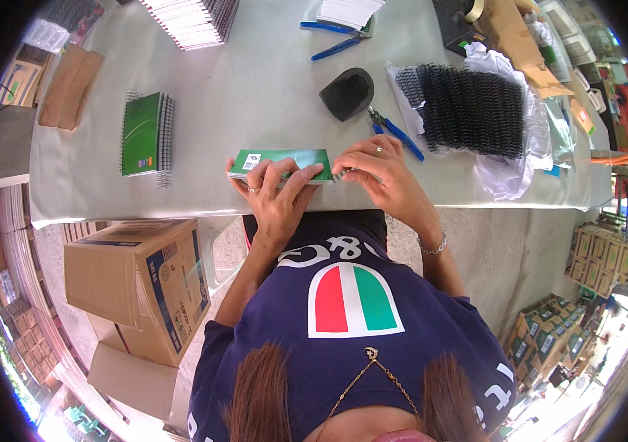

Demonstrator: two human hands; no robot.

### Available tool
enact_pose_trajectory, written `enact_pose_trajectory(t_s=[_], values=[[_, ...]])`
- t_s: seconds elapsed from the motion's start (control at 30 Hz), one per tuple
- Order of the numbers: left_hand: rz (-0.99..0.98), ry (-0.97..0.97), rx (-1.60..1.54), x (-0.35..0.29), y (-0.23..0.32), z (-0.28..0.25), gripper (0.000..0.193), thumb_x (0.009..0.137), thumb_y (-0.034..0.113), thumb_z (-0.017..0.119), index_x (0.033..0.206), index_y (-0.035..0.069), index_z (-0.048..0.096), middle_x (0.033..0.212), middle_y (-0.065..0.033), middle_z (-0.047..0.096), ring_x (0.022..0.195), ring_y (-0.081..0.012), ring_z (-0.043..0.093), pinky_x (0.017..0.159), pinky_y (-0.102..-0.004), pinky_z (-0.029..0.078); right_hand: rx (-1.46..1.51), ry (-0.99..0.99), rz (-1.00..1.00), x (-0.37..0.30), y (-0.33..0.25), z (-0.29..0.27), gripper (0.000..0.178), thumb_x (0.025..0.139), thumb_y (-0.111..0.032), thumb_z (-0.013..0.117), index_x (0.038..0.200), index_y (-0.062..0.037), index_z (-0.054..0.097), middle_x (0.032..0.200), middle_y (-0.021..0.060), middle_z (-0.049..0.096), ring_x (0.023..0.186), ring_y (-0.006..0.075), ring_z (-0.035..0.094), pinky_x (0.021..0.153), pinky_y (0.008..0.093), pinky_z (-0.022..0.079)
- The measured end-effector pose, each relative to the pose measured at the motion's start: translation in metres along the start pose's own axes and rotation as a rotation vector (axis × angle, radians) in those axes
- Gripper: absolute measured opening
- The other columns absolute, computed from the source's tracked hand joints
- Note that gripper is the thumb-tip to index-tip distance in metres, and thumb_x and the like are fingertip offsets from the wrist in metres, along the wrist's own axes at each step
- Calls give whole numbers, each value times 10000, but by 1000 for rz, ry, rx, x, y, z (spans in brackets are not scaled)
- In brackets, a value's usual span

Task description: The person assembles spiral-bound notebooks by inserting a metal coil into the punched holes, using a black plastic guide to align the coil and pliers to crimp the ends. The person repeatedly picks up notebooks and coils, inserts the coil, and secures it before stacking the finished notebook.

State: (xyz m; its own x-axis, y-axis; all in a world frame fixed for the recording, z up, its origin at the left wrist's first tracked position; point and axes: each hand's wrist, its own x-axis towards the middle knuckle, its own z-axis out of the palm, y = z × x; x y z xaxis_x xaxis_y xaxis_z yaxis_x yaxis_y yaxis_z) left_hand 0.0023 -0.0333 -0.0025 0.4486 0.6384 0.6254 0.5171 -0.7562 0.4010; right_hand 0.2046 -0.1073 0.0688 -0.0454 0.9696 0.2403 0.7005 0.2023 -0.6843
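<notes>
In the middle of the frame, green notebook (299, 156): lies by the near edge of the tabletop (233, 88); if the hold on it eased, it could slide and its sheets might drift out of line.
Black coil (339, 176): juts from the notebook's right end; a skewed push would probably miss a hole or bend a loop. How far it runs along the edge is hidden by the fingers.
Left hand (275, 190): palm down, fingers bent and spread over the cover, gripping the notebook; its forearm slants up and rightward from the lower centre.
Right hand (386, 175): thumb and fingertips appear closed on the coil, knuckles raised; its forearm slants up and leftward, a bracelet at the wrist.
Blue-handled pliers (404, 138): right of centre, just beyond the right hand; a wide swing of that hand could knock them.
Coil heap (465, 107): upper right, on white wrapping (502, 177); packed this closely, 2 coils might tangle when lifted.
Second green notebook (141, 136): left of centre, well apart from both hands, its coil ends sticking out, so a sleeve might snag there.
</notes>
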Motion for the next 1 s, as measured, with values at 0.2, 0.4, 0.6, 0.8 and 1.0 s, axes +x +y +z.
enact_pose_trajectory(t_s=[0.2, 0.4, 0.6, 0.8, 1.0], values=[[-126, -173, 16, 34, 15, -15, 280, 723, 235, 843, 986, 291, 765, 1003, 42, 599, 1083, -208, 518, 1123, -582, 185, -56, 38, 66, 1, -5, 0, 177, 926, -102, 633, 1096, -90, 680, 1018, 29, 682, 949, 227, 569, 966, 403, 329], [-150, -183, 43, 50, 18, -13, 198, 808, 293, 795, 995, 276, 734, 977, 57, 591, 1039, -177, 524, 1073, -582, 193, -38, 177, 128, 8, -9, 10, 180, 948, -132, 617, 1112, -58, 628, 1018, 64, 645, 940, 240, 582, 926, 407, 342], [-140, -202, 63, 51, 19, -16, 229, 861, 237, 742, 1085, 265, 706, 997, 48, 589, 1048, -192, 523, 1064, -585, 203, -177, 189, 90, 16, -9, 11, 216, 937, -170, 645, 1124, -78, 590, 968, 68, 597, 945, 252, 575, 903, 416, 347], [-171, -203, 21, 51, 19, -21, 320, 875, 173, 718, 1180, 247, 658, 1104, 2, 554, 1047, -195, 524, 1058, -552, 233, -224, 275, 45, 26, -8, 14, 191, 922, -196, 672, 1077, -100, 614, 914, 42, 593, 915, 242, 573, 909, 398, 352], [-310, -87, -152, 53, 9, -22, 412, 810, 52, 764, 1180, 182, 640, 1229, -114, 474, 1123, -297, 481, 996, -480, 350, -335, 234, 2, 28, 0, 15, 211, 905, -187, 695, 1093, -123, 626, 926, 30, 616, 929, 230, 585, 929, 398, 355]])
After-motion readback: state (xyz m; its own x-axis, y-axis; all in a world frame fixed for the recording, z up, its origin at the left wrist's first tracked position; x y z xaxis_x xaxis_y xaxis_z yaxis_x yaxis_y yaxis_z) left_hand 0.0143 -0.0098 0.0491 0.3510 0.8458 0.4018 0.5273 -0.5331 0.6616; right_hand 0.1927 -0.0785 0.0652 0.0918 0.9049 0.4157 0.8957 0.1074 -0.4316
